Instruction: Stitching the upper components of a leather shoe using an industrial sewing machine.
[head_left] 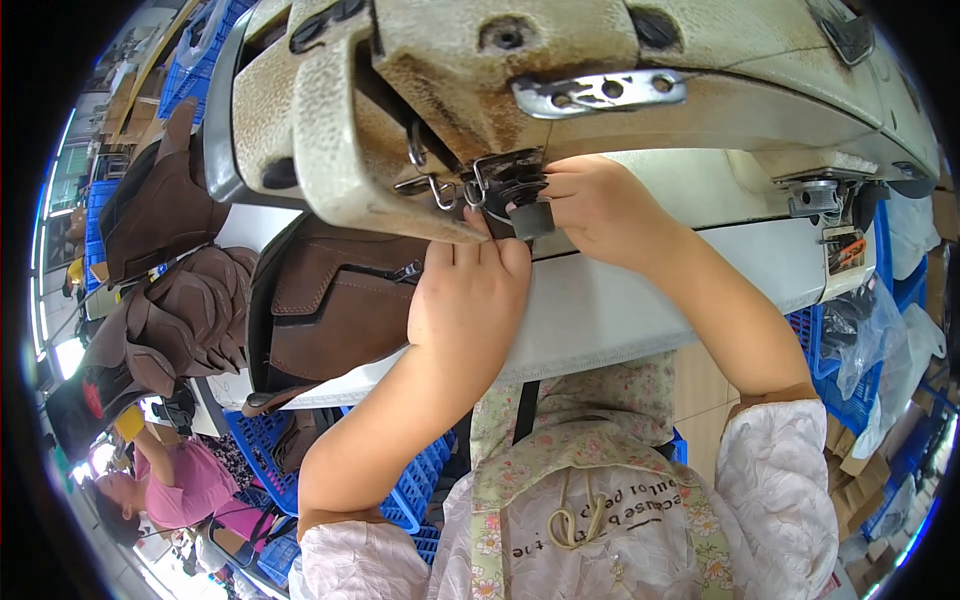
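Note:
My left hand [468, 285] reaches up under the head of a cream sewing machine [330, 130]. Its fingers are bent and close together, and the fingertips are partly hidden by the machine. My right hand [608, 212] comes in from the other side, fingers drawn together close to the needle area and a dark round knob [532, 218]. What either hand pinches, if anything, is hidden. Against my left wrist lies a brown leather shoe upper [335, 335] with stitched seams and a dark zipper [407, 271]. It rests on the white machine table [590, 310].
More brown leather pieces [190, 310] are heaped at the left, below another upper [165, 220]. Blue crates [415, 490] stand under the table. A person in pink [185, 490] sits at the lower left. Plastic bags [880, 350] hang at the right.

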